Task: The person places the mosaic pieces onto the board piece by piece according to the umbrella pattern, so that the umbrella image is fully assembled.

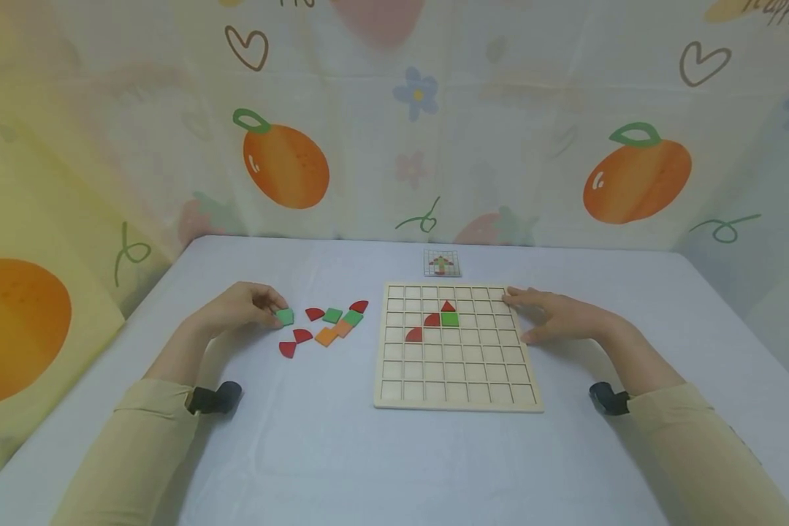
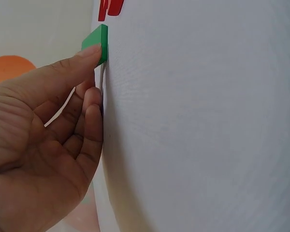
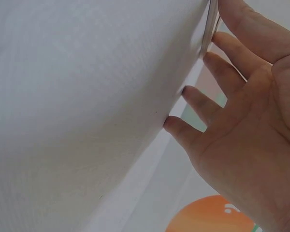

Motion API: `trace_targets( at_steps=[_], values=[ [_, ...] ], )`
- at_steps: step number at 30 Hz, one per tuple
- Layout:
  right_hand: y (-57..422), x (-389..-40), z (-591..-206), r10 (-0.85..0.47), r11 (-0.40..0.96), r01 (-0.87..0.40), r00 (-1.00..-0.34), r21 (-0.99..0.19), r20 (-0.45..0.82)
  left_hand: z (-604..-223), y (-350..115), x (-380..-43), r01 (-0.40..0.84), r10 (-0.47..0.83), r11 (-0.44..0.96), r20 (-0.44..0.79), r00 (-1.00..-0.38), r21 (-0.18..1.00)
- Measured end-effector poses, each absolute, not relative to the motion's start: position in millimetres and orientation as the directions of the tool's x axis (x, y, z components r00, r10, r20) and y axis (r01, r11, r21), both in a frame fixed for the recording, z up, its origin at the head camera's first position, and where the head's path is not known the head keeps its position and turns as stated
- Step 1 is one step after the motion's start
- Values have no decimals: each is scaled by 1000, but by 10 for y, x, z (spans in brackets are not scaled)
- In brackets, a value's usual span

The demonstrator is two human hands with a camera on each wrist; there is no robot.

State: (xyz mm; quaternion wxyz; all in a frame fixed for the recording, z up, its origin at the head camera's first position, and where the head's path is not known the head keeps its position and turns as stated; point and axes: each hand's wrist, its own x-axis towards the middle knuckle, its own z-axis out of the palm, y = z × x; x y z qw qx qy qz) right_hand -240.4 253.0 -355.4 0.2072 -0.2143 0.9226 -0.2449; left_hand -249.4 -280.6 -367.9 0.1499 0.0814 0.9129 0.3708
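Observation:
Between thumb and fingers, my left hand [image 1: 239, 305] pinches a green square tile [image 2: 95, 42], tilted up off the white cloth in the left wrist view. Just right of it lie loose tiles: red quarter circles [image 1: 287, 350], green squares [image 1: 332, 315] and orange squares [image 1: 326, 336]. A wooden grid board [image 1: 460, 372] lies flat at the middle. On it sit a red triangle [image 1: 448, 307], a green square [image 1: 450, 319] and two red quarter circles [image 1: 414, 335]. My right hand [image 1: 555, 315] touches the board's right edge with fingers spread and fairly straight; its palm shows in the right wrist view.
A small pattern card [image 1: 442, 263] with a printed grid lies behind the board. White cloth covers the table [image 1: 315, 453]. Behind it hangs a curtain [image 1: 486, 146] printed with oranges, hearts and flowers. Each wrist wears a black camera strap [image 1: 215, 398].

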Motion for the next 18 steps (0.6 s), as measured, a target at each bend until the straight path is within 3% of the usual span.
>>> trace_targets(
  at_steps=[18],
  values=[
    [2533,-2396,-3552,-493,790,-293,-826,-538,-275,-3597,-2729,-2481,48,239,679,-159,-958,733]
  ],
)
